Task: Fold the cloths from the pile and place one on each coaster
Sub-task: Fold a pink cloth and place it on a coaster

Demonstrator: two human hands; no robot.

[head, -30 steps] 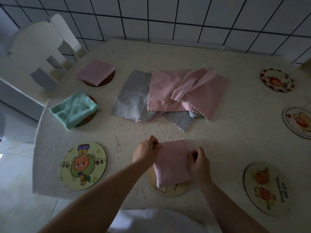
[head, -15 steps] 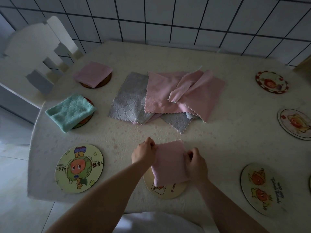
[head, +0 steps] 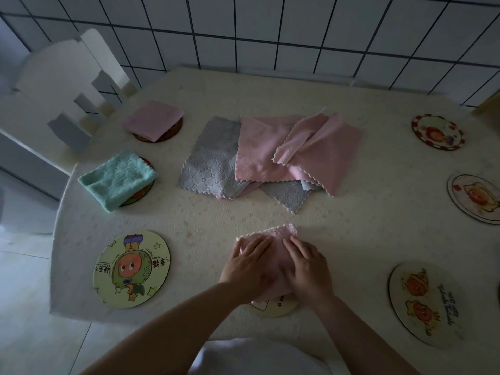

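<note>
A folded pink cloth (head: 278, 234) lies on a round coaster (head: 273, 309) at the table's near edge. My left hand (head: 249, 266) and my right hand (head: 308, 266) both press flat on top of it, fingers straight, and hide most of it. Behind them, in the table's middle, lies the pile (head: 270, 155) of unfolded grey and pink cloths. At the far left a folded pink cloth (head: 153, 119) covers a coaster, and a folded teal cloth (head: 117, 178) covers another.
Bare picture coasters lie at the near left (head: 132, 269), near right (head: 424, 301), right edge (head: 476, 197) and far right (head: 438, 131). A white chair (head: 62, 85) stands at the table's left. A tiled wall runs behind.
Both hands let go of the pink cloth's edges and now lie flat on top of it, pressing it onto the coaster. The view has shifted slightly.
</note>
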